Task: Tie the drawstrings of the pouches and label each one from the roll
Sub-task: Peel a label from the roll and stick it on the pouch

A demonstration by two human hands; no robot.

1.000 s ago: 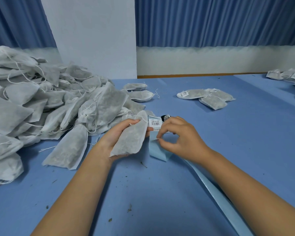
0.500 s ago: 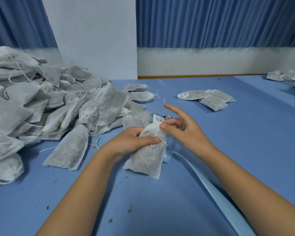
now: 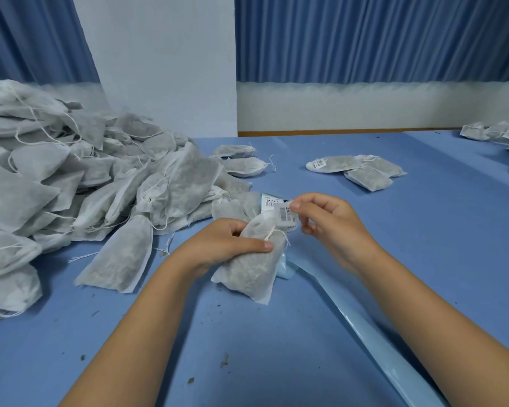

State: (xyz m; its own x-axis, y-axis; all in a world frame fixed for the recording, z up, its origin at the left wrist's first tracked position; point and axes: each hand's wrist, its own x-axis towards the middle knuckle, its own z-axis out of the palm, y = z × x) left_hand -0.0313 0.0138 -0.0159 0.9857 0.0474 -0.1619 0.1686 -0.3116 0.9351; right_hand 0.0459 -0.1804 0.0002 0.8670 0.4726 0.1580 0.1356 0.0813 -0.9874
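Left fingers (image 3: 249,244) around pouch (image 3: 252,270), label (image 3: 284,214) between right fingers (image 3: 312,201)

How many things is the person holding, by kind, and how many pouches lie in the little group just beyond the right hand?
pouch gripped in the left hand: 1
label pinched by the right hand: 1
pouches in the little group: 3
Total: 5

Blue curtains (image 3: 365,39); white pillar (image 3: 165,69), apparently
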